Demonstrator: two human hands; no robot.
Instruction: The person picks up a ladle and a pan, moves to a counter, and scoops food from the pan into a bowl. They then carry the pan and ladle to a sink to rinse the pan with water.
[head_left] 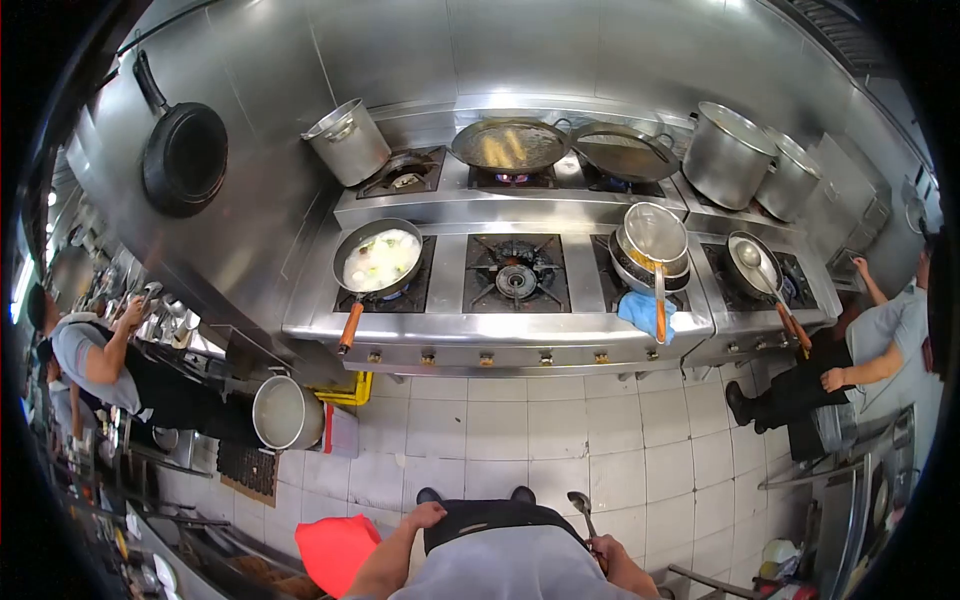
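My left hand (426, 515) is closed at the left edge of the dark apron (490, 514); whether it grips the cloth is too small to tell. Low on the right side, my right hand (607, 548) is wrapped round the handle of a metal ladle (583, 505), its bowl pointing up and away from me over the tiled floor. Both hands are well back from the stove (450, 326). On its front left burner sits a wooden-handled pan (382, 258) with white, bubbling contents. A strainer (655, 234) rests over a bowl at front right, beside a blue cloth (645, 314).
Two woks (510, 147) stand on the back burners, one holding long golden pieces. Large pots (730, 155) are at back right. A person (880, 340) stands at right, another person (100, 360) at left. A pot (287, 412) stands near a yellow crate (350, 389).
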